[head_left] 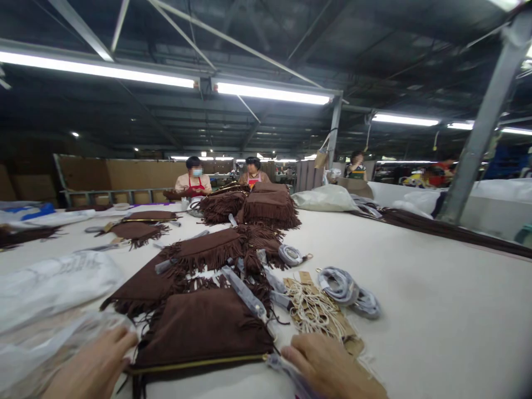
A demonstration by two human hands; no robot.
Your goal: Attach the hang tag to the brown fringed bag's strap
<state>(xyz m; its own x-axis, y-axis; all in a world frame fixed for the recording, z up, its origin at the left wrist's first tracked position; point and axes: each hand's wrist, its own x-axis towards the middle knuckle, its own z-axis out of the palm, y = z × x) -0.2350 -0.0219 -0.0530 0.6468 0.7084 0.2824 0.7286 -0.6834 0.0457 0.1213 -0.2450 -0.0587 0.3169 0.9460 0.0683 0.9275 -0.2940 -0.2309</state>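
Note:
A dark brown fringed pouch (208, 327) lies flat on the white table in front of me, its gold zipper along the near edge. My left hand (93, 360) is at the pouch's left corner, fingers curled beside a clear plastic bag (54, 343); what they grip is hidden. By the zipper's right end, my right hand (328, 366) is closed on a plastic-wrapped strap (286, 368). Another wrapped strap (245, 293) lies across the pouch's far right corner. Beyond my right hand are brown paper tags (305, 280) with tangled white cords (311, 307).
More fringed pouches (211, 246) lie behind, with a tall stack (270, 205) farther back. Coiled wrapped straps (338, 285) are on the right. White plastic (58, 280) covers the left side. Two people (193, 177) are across the table; a metal post (477, 122) stands at right.

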